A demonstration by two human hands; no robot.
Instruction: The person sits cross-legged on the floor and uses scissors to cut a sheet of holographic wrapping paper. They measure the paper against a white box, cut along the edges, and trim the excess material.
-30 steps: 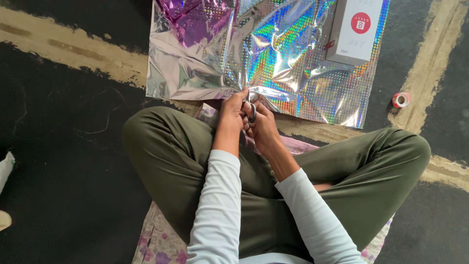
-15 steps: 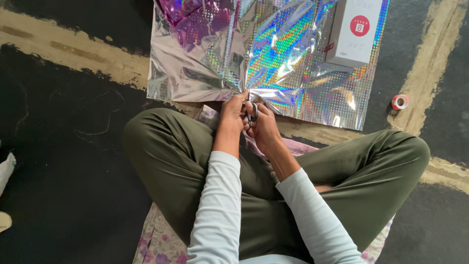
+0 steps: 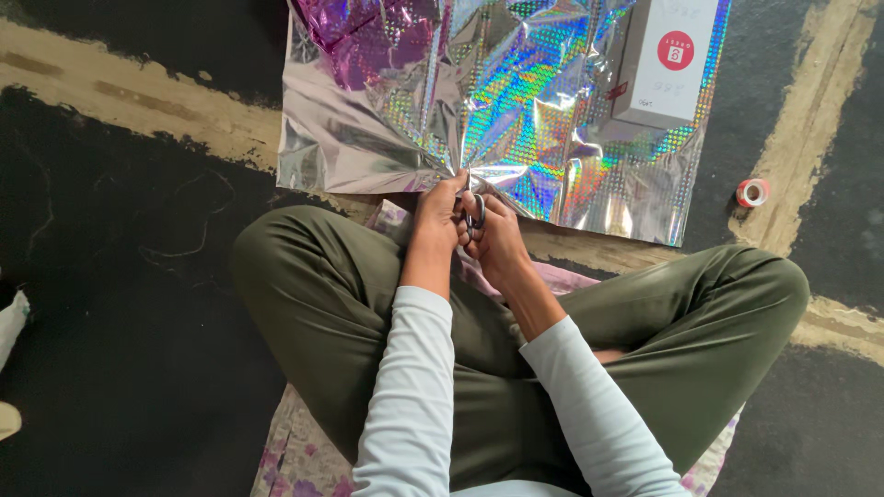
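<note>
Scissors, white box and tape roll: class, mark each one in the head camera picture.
scissors (image 3: 475, 213), head view, on the dark handle loop between the two hands.
white box (image 3: 668, 60), head view, on its top face.
tape roll (image 3: 751, 192), head view, on its red rim.

Dark floor (image 3: 138, 304) crossed by worn tan bands (image 3: 120, 106) — a floral mat (image 3: 285, 460) underfoot, daylight soft.

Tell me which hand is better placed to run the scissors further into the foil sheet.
The right hand, probably: its fingers seem to sit in the scissors handles, blades at the holographic foil sheet near edge. The left hand pinches that edge beside the blades, better suited to steadying it.
</note>
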